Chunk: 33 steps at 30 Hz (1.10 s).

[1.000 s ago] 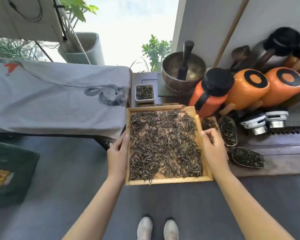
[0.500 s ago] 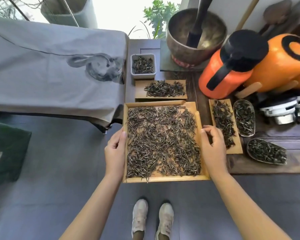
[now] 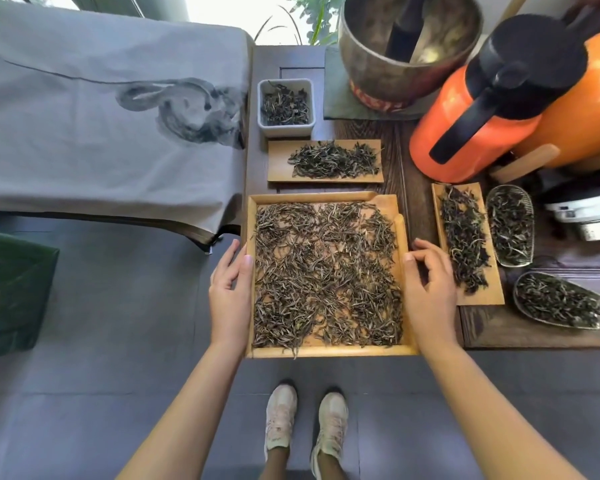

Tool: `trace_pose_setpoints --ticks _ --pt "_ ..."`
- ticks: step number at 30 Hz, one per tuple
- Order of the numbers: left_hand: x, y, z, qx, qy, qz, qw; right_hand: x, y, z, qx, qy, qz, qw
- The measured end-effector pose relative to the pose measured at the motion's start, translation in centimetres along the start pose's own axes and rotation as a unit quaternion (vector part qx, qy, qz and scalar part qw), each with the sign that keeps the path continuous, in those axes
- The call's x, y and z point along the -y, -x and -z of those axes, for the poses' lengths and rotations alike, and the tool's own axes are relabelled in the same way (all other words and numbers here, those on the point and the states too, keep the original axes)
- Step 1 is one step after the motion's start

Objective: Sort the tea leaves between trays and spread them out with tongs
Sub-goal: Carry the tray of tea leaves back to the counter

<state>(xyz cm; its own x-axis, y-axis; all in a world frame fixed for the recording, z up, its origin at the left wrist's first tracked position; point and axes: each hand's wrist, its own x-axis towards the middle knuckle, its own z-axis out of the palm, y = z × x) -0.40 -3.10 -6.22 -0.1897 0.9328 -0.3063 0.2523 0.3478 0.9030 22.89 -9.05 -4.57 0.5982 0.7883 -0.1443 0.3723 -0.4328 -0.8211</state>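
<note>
Dark wooden table point(image 3: 409, 209): both hands' fingers point(image 3: 238, 258) grip the leaf-filled bamboo tray point(image 3: 326, 351) by its sides.

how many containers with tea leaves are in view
6: the big wooden tray held by both hands, a flat board behind it, a white dish further back, a long board to the right, and two glass scoops beyond. Others may be out of frame.

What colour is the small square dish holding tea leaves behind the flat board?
White; the small square dish shows clearly in the head view.
</note>
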Motion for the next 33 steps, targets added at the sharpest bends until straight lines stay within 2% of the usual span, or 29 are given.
trace_pose_setpoints --ticks 20,26,31,33 --pt "0.2 -0.3 -0.1 0.017 -0.029 -0.01 0.999 -0.6 -0.2 -0.3 -0.009 0.028 0.02 0.999" --pt "-0.3 -0.6 0.3 0.04 -0.03 -0.015 0.999 0.2 -0.5 0.1 -0.003 0.022 -0.004 1.0" --pt "-2.4 -1.2 1.3 0.069 -0.104 -0.019 0.992 2.9 -1.4 1.4 0.049 0.024 -0.039 0.998" --pt "-4.7 -1.8 1.7 0.07 -0.137 -0.025 0.988 4.9 -2.1 2.1 0.067 0.048 -0.028 0.996"
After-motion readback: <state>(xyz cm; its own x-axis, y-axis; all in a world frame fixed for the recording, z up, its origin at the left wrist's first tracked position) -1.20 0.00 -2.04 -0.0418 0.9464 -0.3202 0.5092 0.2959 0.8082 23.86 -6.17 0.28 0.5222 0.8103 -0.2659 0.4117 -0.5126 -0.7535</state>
